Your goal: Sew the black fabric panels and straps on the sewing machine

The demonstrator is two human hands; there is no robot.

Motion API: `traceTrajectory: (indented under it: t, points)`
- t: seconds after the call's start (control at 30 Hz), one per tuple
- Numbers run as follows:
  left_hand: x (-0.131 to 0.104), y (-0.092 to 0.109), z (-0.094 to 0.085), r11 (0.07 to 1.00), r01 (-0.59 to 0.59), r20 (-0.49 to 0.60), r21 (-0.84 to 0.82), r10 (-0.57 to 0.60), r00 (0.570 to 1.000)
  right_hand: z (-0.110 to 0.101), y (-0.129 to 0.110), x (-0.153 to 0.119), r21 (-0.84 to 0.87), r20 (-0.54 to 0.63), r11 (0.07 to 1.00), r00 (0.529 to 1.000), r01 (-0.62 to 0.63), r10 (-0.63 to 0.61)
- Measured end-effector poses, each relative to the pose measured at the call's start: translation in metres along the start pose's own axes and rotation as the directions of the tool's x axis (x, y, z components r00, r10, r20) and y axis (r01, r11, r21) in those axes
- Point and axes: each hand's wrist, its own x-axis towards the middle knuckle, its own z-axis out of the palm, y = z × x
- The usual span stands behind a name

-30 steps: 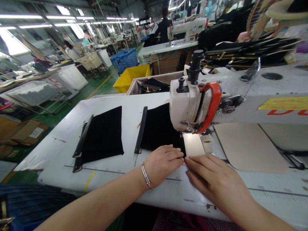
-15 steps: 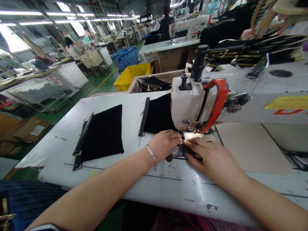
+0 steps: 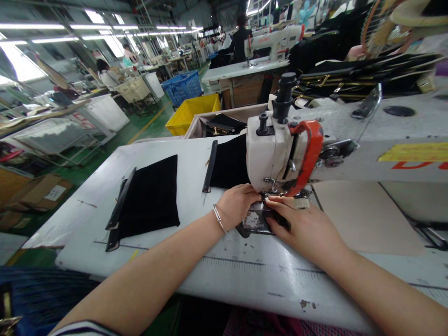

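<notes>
Both my hands are at the needle area of a white sewing machine [image 3: 268, 154] with a red-orange lever guard. My left hand [image 3: 240, 203], wearing a silver bangle, has its fingers closed at the front edge of a black fabric piece [image 3: 229, 161], left of the presser foot. A dark strip runs along that piece's left edge. My right hand [image 3: 308, 226] lies on the metal bed plate [image 3: 257, 221], fingers stretched toward the needle and thumb apart. The fingertips almost meet, and what lies beneath them is mostly hidden.
More black fabric pieces [image 3: 150, 193] with dark strips lie at left on the white table [image 3: 196, 252]. Beyond it stand a box of black pieces [image 3: 224, 123], a yellow crate [image 3: 192, 112] and a blue basket [image 3: 182, 86]. A beige sheet [image 3: 367, 217] lies at right.
The black piece by the machine has shifted slightly away from me, and my left hand has moved a little with it. The pale patch by my right fingertips is now mostly out of sight.
</notes>
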Motion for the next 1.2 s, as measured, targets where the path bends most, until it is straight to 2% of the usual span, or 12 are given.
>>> traceTrajectory:
  t: [0.37, 0.67, 0.8, 0.93, 1.07, 1.2]
  points:
    - [-0.007, -0.001, 0.001, 0.997, -0.032, -0.053, -0.066, 0.028, 0.998, -0.002, -0.003, -0.004, 0.017, -0.027, 0.999, 0.998, 0.05, -0.049]
    - [-0.002, -0.002, -0.003, 0.999, 0.024, -0.035, -0.043, -0.026, 0.999, 0.003, -0.002, -0.004, 0.028, -0.041, 0.998, 0.998, 0.053, -0.052]
    - [-0.002, -0.012, -0.003, 0.998, 0.063, -0.021, -0.013, -0.063, 0.998, 0.009, 0.003, -0.005, 0.017, -0.069, 1.0, 0.997, 0.025, -0.024]
    - [-0.01, -0.03, -0.011, 0.986, 0.163, -0.069, 0.024, -0.161, 0.985, 0.011, 0.007, -0.005, 0.002, -0.093, 1.0, 0.995, -0.023, 0.023]
    - [-0.015, -0.041, -0.014, 0.987, 0.153, -0.088, 0.041, -0.149, 0.985, 0.013, 0.009, -0.006, -0.008, -0.078, 1.0, 0.997, -0.025, 0.024]
    - [-0.002, -0.053, -0.007, 0.98, 0.189, -0.066, 0.059, -0.185, 0.98, 0.018, 0.01, -0.007, -0.022, -0.089, 1.0, 0.996, -0.019, 0.017]
